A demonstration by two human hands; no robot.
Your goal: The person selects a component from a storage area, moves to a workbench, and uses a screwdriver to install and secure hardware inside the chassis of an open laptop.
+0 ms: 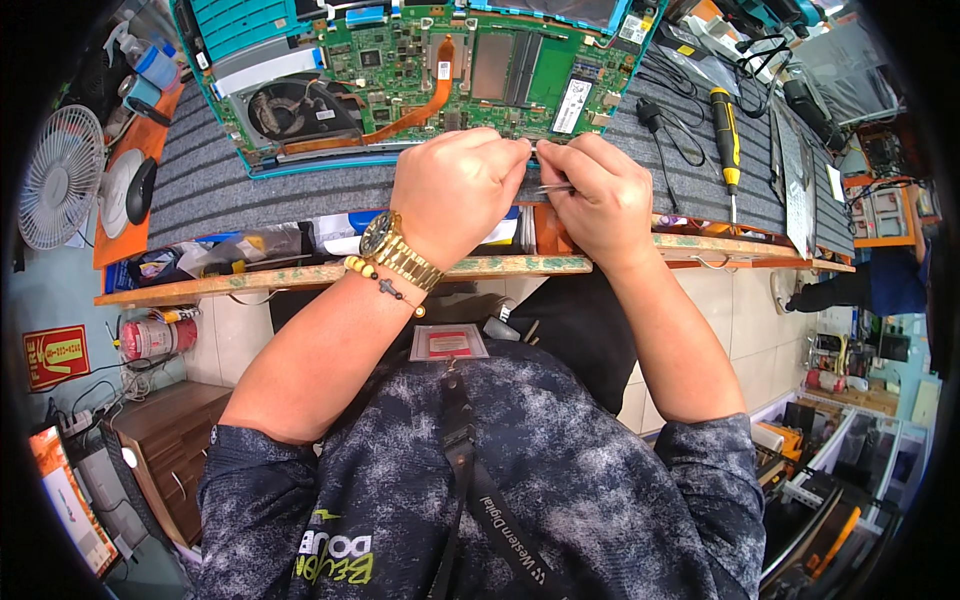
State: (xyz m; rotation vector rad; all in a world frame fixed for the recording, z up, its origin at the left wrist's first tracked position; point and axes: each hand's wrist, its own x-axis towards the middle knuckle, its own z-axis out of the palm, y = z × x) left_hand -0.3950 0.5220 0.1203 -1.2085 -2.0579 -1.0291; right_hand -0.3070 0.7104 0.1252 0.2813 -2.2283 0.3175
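An opened laptop base (385, 158) lies on the grey ribbed mat, its green circuit board (400, 75) bare. Both my hands meet at its near edge. My left hand (452, 180), with a gold watch and bead bracelet at the wrist, is closed in a pinch there; whatever its fingertips hold is hidden. Closed as well, my right hand (605, 195) has thin metal tweezers (553, 188) tucked in its fingers, prongs pointing left, while its thumb and forefinger pinch at the same edge. An orange ribbon cable (436, 98) crosses the board beside the black fan (295, 108).
On the mat at right lie a yellow-black screwdriver (726, 145) and a black cable (652, 115). A white fan (60, 178) and a black mouse (141, 191) are at left. An open drawer (480, 265) full of parts sits below the bench edge.
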